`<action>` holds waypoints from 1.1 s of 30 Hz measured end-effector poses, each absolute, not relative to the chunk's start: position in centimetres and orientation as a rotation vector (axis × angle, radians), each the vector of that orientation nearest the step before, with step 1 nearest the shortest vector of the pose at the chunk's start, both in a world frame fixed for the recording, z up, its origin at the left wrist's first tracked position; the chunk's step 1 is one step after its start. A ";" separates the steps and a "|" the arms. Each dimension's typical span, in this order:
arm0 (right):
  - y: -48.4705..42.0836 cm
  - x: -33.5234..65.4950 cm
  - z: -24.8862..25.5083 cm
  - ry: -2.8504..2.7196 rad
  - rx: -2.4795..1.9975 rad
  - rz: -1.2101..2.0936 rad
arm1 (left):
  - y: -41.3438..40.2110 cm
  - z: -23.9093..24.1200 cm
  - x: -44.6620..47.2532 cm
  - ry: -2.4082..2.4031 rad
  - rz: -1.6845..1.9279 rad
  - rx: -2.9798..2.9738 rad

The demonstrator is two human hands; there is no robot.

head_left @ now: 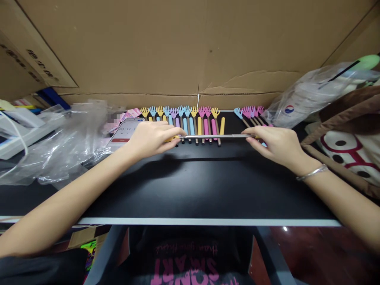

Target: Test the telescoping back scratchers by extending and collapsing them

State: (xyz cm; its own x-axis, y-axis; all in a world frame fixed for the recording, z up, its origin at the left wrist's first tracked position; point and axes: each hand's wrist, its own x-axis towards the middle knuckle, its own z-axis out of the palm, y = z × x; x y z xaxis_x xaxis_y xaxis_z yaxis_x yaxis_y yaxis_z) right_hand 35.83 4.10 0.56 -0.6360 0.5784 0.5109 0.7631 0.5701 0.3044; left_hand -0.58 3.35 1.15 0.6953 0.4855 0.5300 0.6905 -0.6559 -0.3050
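Note:
Stretched level above the black table is a telescopic back scratcher with its thin metal rod pulled out long. My left hand pinches one end, where a bit of yellow shows between the fingers. At the other end, my right hand has its thumb and fingers closed; that tip is mostly hidden. Just behind the rod lies a row of short back scratchers in yellow, blue, purple and pink, claws pointing away from me. A smaller bunch of back scratchers, blue, pink and purple, lies partly behind my right hand.
A phone with a running timer leans beside crumpled clear plastic bags on the left. To the right are a bagged drink cup and a brown and white cloth item. Cardboard walls the back.

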 end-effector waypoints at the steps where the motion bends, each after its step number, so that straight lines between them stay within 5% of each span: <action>1: 3.8 35.3 0.5 -2.452 -1.072 -0.728 | 3.2 1.1 -0.3 -0.894 -0.574 -2.419; 13: 3.0 34.7 0.7 -2.443 -0.993 -0.964 | 2.9 1.0 0.1 -0.861 -0.526 -2.444; 33: 4.9 37.6 1.8 -2.489 -1.282 -0.687 | 3.2 3.4 -1.0 -1.271 -0.142 -2.616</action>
State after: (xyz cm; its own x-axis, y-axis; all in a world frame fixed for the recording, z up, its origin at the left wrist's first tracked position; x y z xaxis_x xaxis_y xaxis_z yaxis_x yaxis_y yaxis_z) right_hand 37.63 4.86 1.84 -0.5778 0.6940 0.4295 0.8161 0.4994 0.2909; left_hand -1.03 3.17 3.42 0.6193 0.7628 0.1862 0.7851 -0.5976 -0.1629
